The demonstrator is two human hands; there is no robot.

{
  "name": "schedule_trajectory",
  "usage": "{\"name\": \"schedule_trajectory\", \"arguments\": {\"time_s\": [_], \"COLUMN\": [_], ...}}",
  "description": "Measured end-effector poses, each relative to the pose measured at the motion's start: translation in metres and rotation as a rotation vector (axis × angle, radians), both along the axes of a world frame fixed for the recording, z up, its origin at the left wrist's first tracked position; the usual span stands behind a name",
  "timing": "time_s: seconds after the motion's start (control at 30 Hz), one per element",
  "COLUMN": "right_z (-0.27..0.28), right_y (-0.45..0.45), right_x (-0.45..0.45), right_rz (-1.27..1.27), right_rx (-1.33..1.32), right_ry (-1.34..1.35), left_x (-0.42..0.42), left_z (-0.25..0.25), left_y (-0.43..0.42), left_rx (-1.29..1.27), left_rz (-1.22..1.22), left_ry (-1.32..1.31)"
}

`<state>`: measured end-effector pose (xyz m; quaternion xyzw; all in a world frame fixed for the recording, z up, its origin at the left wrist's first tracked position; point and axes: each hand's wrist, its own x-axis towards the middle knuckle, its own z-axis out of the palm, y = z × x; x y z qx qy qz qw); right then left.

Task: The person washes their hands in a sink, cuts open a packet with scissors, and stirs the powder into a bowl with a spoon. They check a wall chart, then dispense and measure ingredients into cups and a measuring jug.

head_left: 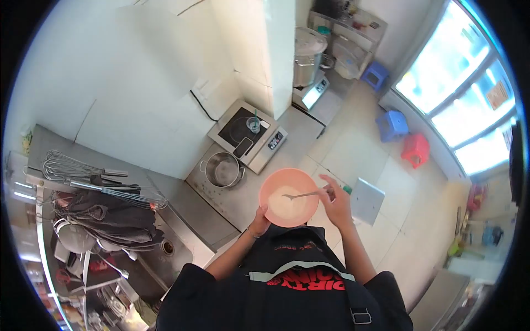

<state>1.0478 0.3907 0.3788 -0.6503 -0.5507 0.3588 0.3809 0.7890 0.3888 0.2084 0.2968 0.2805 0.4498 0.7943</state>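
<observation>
An orange bowl (270, 182) is held in front of my apron, with a pale, whitish mixture (284, 208) inside. My left hand (259, 220) grips the bowl by its left rim. In my right hand (334, 201) is the handle of a metal spoon (301, 195), pinched between the fingers at the bowl's right side. The spoon's head reaches into the mixture. Beyond the bowl, a steel pot (222, 169) with two handles stands on the counter.
Behind the pot is an induction cooker (243, 132) bearing a glass (253, 124) and a dark phone-like slab (243, 147). Whisks (83, 168) and dark cloths (110, 218) lie at left. Blue stools (392, 126) and a red stool (415, 150) stand by the window.
</observation>
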Motion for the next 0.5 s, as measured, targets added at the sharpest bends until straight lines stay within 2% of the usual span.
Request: {"name": "schedule_trajectory", "arguments": {"time_s": [0.1, 0.13, 0.17, 0.2, 0.27, 0.33, 0.4, 0.43, 0.5], "right_z": [-0.02, -0.01, 0.0, 0.009, 0.008, 0.011, 0.026, 0.029, 0.042], "right_y": [0.077, 0.103, 0.129, 0.155, 0.211, 0.249, 0.292, 0.315, 0.345], "right_x": [0.049, 0.064, 0.082, 0.105, 0.146, 0.17, 0.187, 0.201, 0.221], "right_rz": [0.062, 0.049, 0.052, 0.01, -0.007, -0.127, -0.071, -0.121, -0.035], "right_rx": [0.244, 0.209, 0.241, 0.278, 0.31, 0.309, 0.346, 0.353, 0.282], "right_ry": [0.034, 0.117, 0.146, 0.156, 0.175, 0.196, 0.072, 0.069, 0.013], "left_x": [0.034, 0.044, 0.058, 0.075, 0.096, 0.104, 0.112, 0.123, 0.146], "left_z": [-0.019, -0.013, -0.004, 0.007, 0.022, 0.001, -0.013, -0.012, -0.002], "left_y": [0.036, 0.046, 0.066, 0.093, 0.128, 0.173, 0.213, 0.239, 0.275], "left_rx": [0.034, 0.038, -0.011, -0.053, 0.017, 0.025, 0.02, 0.025, 0.077], "left_rz": [0.055, 0.184, 0.176, 0.12, 0.107, 0.033, -0.078, -0.128, -0.122], "left_ry": [0.059, 0.076, 0.047, -0.001, -0.083, -0.044, -0.023, -0.018, -0.003]}}
